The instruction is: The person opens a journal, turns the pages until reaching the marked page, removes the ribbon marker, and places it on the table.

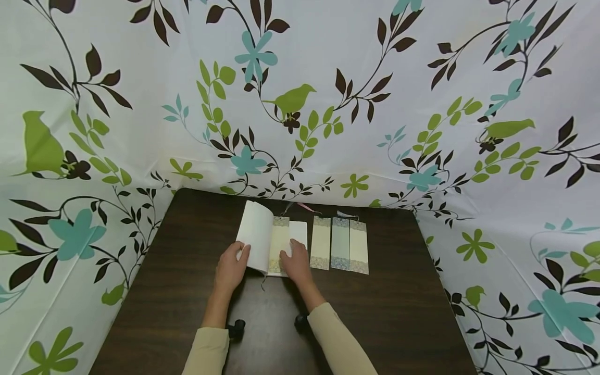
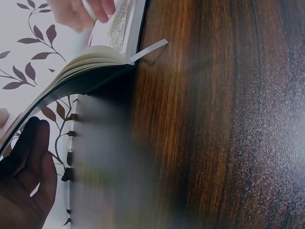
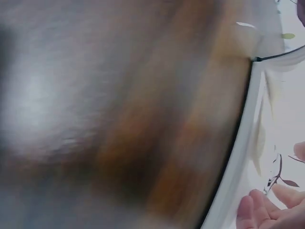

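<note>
An open notebook [image 1: 257, 237] with blank white pages and a dark cover lies on the dark wooden table, its left side lifted and tilted. My left hand [image 1: 230, 268] grips that raised side, thumb on the page and fingers beneath the cover [image 2: 71, 83]. A cream bookmark [image 1: 280, 234] with a patterned lower band lies along the inner part of the right page. My right hand [image 1: 296, 261] rests over the right side, thumb at the bookmark's edge; its fingers [image 3: 259, 207] are relaxed and apart from the thumb. A thin ribbon [image 2: 150, 50] sticks out from the notebook's spine.
Right of the notebook lie a cream bookmark [image 1: 321, 243], a blue-green one [image 1: 340, 244] and another cream one [image 1: 359, 247], with tassels at their tops, including a pink tassel [image 1: 307, 207]. A patterned curtain [image 1: 300, 104] surrounds the table [image 1: 398, 312] behind and at the sides.
</note>
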`<state>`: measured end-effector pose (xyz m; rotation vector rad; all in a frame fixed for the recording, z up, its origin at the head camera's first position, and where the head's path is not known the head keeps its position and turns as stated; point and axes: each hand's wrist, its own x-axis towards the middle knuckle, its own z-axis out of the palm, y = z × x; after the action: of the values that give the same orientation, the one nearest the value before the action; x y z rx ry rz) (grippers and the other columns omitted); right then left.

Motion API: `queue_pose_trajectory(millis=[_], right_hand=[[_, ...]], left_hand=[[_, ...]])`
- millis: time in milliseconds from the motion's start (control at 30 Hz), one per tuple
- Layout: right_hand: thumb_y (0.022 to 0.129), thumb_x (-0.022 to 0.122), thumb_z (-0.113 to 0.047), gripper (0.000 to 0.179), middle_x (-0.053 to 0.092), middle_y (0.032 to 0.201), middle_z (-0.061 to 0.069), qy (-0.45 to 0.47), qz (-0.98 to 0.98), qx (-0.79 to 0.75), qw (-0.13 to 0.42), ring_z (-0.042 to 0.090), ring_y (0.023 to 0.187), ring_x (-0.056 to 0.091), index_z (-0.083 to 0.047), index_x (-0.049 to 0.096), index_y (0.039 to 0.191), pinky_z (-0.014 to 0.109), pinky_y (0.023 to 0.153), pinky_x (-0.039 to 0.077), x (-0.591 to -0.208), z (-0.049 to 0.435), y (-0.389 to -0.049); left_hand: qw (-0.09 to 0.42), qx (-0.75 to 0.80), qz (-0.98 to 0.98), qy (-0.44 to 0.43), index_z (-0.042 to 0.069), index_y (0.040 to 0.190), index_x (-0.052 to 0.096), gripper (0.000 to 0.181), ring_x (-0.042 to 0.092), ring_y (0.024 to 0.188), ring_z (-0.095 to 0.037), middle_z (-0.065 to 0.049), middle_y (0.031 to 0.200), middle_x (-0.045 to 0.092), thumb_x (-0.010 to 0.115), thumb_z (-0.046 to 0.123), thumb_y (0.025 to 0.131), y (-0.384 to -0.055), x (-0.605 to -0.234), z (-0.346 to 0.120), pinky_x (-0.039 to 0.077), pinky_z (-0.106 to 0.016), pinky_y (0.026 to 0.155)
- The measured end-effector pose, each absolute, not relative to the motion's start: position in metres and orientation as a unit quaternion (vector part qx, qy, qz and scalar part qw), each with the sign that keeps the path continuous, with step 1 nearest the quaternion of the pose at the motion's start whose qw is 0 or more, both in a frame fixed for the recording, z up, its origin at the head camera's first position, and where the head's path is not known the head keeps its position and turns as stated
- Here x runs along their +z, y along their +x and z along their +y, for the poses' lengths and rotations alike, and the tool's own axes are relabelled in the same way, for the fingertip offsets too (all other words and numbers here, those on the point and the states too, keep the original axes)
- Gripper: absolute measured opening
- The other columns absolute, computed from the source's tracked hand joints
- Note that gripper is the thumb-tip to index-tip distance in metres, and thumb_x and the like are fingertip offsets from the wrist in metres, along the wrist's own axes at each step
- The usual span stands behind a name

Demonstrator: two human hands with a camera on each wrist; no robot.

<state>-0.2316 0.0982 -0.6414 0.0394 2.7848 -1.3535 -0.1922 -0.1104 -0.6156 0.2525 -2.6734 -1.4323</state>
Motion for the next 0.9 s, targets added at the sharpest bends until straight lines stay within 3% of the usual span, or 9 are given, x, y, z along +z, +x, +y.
queue_pose_trajectory(millis=[167, 267, 433, 533, 667, 800, 900], right_hand=[[0.105, 0.058, -0.026, 0.055, 0.059, 0.149, 0.025, 0.027, 0.889, -0.455, 0.043, 0.045, 0.137, 0.057, -0.003, 0.052, 0.154, 0.062, 0.109, 0.048, -0.635, 0.092, -0.234], [0.106, 0.061, -0.023, 0.055, 0.059, 0.149, 0.025, 0.047, 0.86, -0.505, 0.054, 0.044, 0.134, 0.059, -0.006, 0.049, 0.156, 0.06, 0.104, 0.052, -0.635, 0.092, -0.237], [0.102, 0.065, -0.011, 0.053, 0.064, 0.135, 0.026, 0.092, 0.797, -0.596, 0.032, 0.043, 0.123, 0.065, -0.001, 0.052, 0.152, 0.049, 0.09, 0.057, -0.639, 0.092, -0.244], [0.1, 0.066, -0.006, 0.05, 0.068, 0.124, 0.025, 0.112, 0.782, -0.612, 0.016, 0.042, 0.116, 0.068, 0.001, 0.055, 0.149, 0.044, 0.084, 0.057, -0.64, 0.093, -0.248], [0.102, 0.065, -0.006, 0.046, 0.069, 0.126, 0.026, 0.125, 0.778, -0.615, 0.021, 0.042, 0.119, 0.067, 0.003, 0.059, 0.146, 0.047, 0.091, 0.058, -0.642, 0.092, -0.249], [0.103, 0.063, -0.002, 0.038, 0.068, 0.133, 0.029, 0.116, 0.771, -0.625, 0.024, 0.044, 0.129, 0.064, 0.008, 0.065, 0.139, 0.053, 0.104, 0.055, -0.645, 0.092, -0.25], [0.103, 0.063, 0.0, 0.033, 0.068, 0.133, 0.03, 0.114, 0.768, -0.63, 0.019, 0.044, 0.129, 0.063, 0.009, 0.067, 0.135, 0.054, 0.106, 0.055, -0.646, 0.095, -0.251]], left_hand=[[0.047, -0.475, -0.875, 0.082, 0.013, 0.106, 0.067, 0.028, 0.061, 0.089, -0.03, -0.013, 0.111, 0.072, 0.057, 0.038, 0.113, -0.193, -0.617, -0.111, 0.044, -0.041, 0.069], [0.045, -0.479, -0.873, 0.082, 0.012, 0.113, 0.067, 0.028, 0.063, 0.092, -0.032, -0.016, 0.119, 0.073, 0.056, 0.037, 0.113, -0.192, -0.619, -0.112, 0.045, -0.043, 0.071], [0.048, -0.49, -0.867, 0.082, 0.01, 0.13, 0.062, 0.032, 0.067, 0.099, -0.038, -0.022, 0.133, 0.072, 0.055, 0.036, 0.114, -0.19, -0.62, -0.113, 0.049, -0.05, 0.075], [0.048, -0.496, -0.864, 0.077, 0.012, 0.139, 0.058, 0.034, 0.066, 0.089, -0.036, -0.023, 0.134, 0.071, 0.055, 0.036, 0.114, -0.19, -0.621, -0.113, 0.047, -0.046, 0.069], [0.048, -0.509, -0.856, 0.074, 0.018, 0.155, 0.046, 0.044, 0.066, 0.078, -0.035, -0.027, 0.127, 0.072, 0.056, 0.03, 0.114, -0.19, -0.623, -0.113, 0.046, -0.042, 0.064], [0.056, -0.522, -0.848, 0.077, 0.023, 0.168, 0.028, 0.063, 0.074, 0.1, -0.041, -0.03, 0.132, 0.071, 0.058, 0.025, 0.113, -0.191, -0.623, -0.114, 0.055, -0.053, 0.078], [0.054, -0.53, -0.843, 0.075, 0.025, 0.172, 0.02, 0.07, 0.072, 0.11, -0.048, -0.033, 0.131, 0.07, 0.057, 0.024, 0.113, -0.192, -0.623, -0.113, 0.054, -0.063, 0.087]])
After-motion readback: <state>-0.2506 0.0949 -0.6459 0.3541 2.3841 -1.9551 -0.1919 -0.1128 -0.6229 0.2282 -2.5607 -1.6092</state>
